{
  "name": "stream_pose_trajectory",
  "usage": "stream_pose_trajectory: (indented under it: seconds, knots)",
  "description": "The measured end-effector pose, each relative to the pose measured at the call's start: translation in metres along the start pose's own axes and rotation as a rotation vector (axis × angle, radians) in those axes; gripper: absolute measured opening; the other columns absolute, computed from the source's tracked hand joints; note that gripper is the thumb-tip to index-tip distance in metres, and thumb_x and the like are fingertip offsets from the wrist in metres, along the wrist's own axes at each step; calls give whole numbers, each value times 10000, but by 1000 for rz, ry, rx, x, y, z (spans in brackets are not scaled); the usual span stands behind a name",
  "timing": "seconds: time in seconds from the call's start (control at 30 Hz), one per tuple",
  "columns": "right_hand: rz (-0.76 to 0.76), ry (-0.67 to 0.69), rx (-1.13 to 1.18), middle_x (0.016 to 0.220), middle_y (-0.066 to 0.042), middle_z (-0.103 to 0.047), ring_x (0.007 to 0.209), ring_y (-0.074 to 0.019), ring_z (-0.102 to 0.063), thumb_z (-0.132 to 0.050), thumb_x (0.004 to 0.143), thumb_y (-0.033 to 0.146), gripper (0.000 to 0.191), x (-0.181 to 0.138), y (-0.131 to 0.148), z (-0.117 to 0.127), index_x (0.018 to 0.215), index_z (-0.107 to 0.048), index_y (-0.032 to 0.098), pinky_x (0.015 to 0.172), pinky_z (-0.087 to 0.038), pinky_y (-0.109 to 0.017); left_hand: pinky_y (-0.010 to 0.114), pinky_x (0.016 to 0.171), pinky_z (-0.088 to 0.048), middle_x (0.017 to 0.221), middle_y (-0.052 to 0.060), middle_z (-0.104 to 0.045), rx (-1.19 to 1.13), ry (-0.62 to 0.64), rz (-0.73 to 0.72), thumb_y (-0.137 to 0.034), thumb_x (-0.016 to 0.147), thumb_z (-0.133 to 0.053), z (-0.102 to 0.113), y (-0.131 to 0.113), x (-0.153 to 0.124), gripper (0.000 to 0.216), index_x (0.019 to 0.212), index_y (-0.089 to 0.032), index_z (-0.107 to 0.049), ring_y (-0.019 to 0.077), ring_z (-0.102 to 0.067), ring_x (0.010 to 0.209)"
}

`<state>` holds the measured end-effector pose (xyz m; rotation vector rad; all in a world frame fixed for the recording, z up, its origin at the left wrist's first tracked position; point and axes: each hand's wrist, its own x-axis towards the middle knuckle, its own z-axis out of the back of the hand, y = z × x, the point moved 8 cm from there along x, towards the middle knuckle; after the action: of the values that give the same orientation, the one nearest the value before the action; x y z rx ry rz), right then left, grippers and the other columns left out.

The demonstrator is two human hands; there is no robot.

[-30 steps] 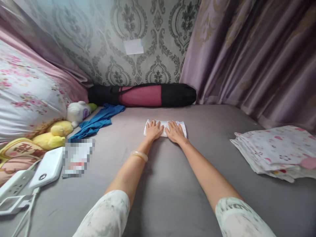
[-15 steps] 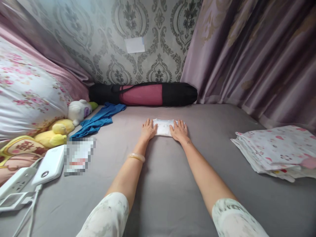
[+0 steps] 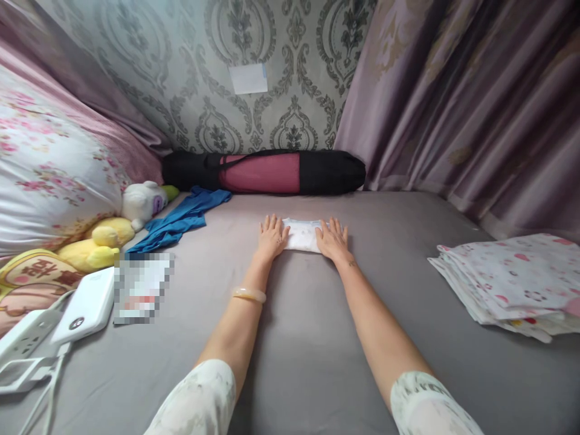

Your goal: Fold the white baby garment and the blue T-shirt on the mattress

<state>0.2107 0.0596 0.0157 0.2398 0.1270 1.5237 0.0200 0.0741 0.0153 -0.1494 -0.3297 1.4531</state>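
A small folded white cloth [image 3: 302, 235] lies flat on the grey sheet [image 3: 299, 320], in the middle of the head view. My left hand [image 3: 272, 237] rests palm down at its left end, fingers spread, the thumb over the cloth. At the right end my right hand [image 3: 333, 239] lies the same way, fingers apart and covering that edge. Neither hand is closed around the cloth. Its two ends are partly hidden under my hands.
To the right is a stack of folded patterned cloths [image 3: 512, 278]. On the left lie a blue cloth [image 3: 179, 223], plush toys [image 3: 142, 202], a white power bank [image 3: 86, 305] and a power strip [image 3: 27, 335]. A long black and red bag [image 3: 260, 173] lies along the wall.
My right hand has shifted slightly to the right along the cloth, so the hands are a little farther apart. The view has tilted slightly; the other things stay put.
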Motion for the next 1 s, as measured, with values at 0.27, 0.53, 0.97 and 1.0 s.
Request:
stream_pose_trajectory:
  seconds: [0.27, 0.53, 0.97, 1.0]
  knots:
    - [1, -7, -8, 1574, -144, -224, 1455, -271, -131, -173, 1001, 441, 591, -3, 0, -2, 1493, -318, 147, 1152, -63, -477, 433, 1190, -119, 1555, 125, -295, 59, 15, -80, -481, 977, -213, -6, -19, -3, 619, 1461, -123, -358, 271, -171, 1463]
    - [-4, 5, -14, 1559, -145, -265, 1445, -284, -162, -175, 999, 439, 601, -4, -5, -10, 1489, -332, 130, 1146, -123, -441, 442, 1180, -150, 1565, 145, -259, 29, 101, -57, -490, 978, -217, -14, -16, -4, 639, 1468, -96, -330, 291, -150, 1465]
    - [61, 10, -3, 1568, -116, -260, 1447, -250, -168, -139, 1006, 428, 579, -11, 21, -1, 1494, -326, 178, 1146, -79, -456, 458, 1175, -173, 1517, 124, -372, 115, -17, -187, -448, 992, -218, -8, -42, -8, 572, 1429, -136, -415, 276, -271, 1431]
    - [60, 23, -4, 1568, -113, -260, 1446, -249, -171, -141, 1006, 425, 576, -12, 21, -4, 1494, -326, 180, 1145, -83, -455, 457, 1169, -190, 1521, 127, -364, 104, 14, -184, -445, 993, -223, -12, -42, -8, 571, 1430, -131, -414, 282, -281, 1426]
